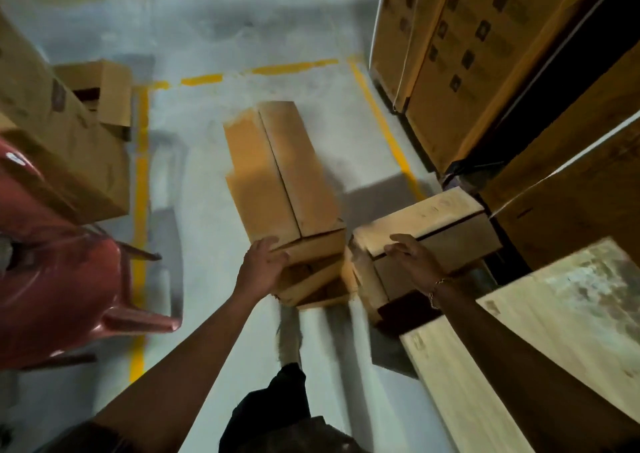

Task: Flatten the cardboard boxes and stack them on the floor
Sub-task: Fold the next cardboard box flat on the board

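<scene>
View from the head, looking down at a grey floor (214, 210) marked with yellow lines (141, 175). Centre: a long box (277, 175), not yet flattened, slants away from the viewer, its open near end held up. The left hand (265, 262) grips that near end, fingers curled together over the top edge. Whether the far end touches the floor cannot be told. Just right of it: a pale box (446, 234), its top flaps closed. The right hand (412, 257), a bracelet (434, 290) at its wrist, lies on top; blur hides whether the fingers hook the flap. Left: a red chair (52, 279). Far left: an open box (104, 89). Far right: stacked cartons (450, 54). Near centre: a shoe (289, 341).
</scene>
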A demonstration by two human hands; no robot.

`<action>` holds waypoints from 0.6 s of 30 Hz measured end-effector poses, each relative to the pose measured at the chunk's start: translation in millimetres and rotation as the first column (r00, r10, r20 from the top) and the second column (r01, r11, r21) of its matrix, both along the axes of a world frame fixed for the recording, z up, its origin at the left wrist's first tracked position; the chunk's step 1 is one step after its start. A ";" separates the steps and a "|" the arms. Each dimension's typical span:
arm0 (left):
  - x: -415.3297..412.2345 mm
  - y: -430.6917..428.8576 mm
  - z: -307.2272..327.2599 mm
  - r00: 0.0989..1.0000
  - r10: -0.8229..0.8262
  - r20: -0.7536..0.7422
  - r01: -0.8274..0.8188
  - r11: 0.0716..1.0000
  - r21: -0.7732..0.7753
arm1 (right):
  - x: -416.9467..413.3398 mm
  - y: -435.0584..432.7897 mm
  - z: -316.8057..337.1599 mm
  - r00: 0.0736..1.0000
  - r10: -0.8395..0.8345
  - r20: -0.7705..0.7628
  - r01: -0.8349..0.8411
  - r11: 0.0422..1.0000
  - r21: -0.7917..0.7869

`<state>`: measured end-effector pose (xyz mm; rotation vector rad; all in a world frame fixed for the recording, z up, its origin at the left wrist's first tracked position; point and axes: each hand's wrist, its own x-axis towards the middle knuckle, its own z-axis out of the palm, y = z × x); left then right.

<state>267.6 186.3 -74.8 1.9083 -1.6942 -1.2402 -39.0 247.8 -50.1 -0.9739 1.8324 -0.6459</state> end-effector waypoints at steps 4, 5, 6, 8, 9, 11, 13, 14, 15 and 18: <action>31.7 -76.7 -40.3 0.988 0.151 -0.019 -0.146 0.978 0.149 | 27.6 -94.2 -46.4 0.999 0.047 -0.002 -0.046 0.990 0.130; 35.8 -92.2 -50.9 0.984 0.177 -0.028 -0.168 0.966 0.194 | 33.0 -115.7 -56.6 0.999 0.046 -0.014 -0.044 0.987 0.154; 38.3 -106.5 -62.5 0.978 0.204 -0.038 -0.190 0.953 0.237 | 38.0 -136.4 -66.0 0.999 0.036 -0.027 -0.031 0.984 0.175; 36.7 -129.9 -82.0 0.961 0.269 -0.067 -0.236 0.921 0.311 | 46.3 -172.8 -85.3 0.999 0.019 -0.046 -0.010 0.981 0.192; 33.9 -139.6 -90.0 0.950 0.302 -0.079 -0.261 0.907 0.332 | 49.5 -188.2 -95.8 0.998 0.018 -0.057 -0.006 0.979 0.204; 28.7 -156.4 -105.9 0.924 0.379 -0.051 -0.341 0.876 0.342 | 55.2 -214.6 -114.9 0.999 0.021 -0.049 -0.009 0.972 0.234; 28.9 -169.8 -121.3 0.873 0.487 -0.016 -0.449 0.816 0.364 | 60.2 -234.7 -135.0 0.999 0.033 -0.003 -0.031 0.968 0.251; 30.7 -175.1 -128.4 0.849 0.528 -0.024 -0.480 0.789 0.383 | 61.3 -242.3 -145.7 0.999 0.033 0.019 -0.037 0.967 0.254; 33.4 -179.7 -135.1 0.835 0.549 -0.048 -0.483 0.771 0.415 | 62.1 -248.2 -155.4 0.999 0.026 0.042 -0.036 0.966 0.258; 39.9 -186.4 -149.9 0.847 0.515 -0.131 -0.391 0.770 0.504 | 66.0 -256.7 -173.2 0.993 0.030 0.114 -0.057 0.970 0.236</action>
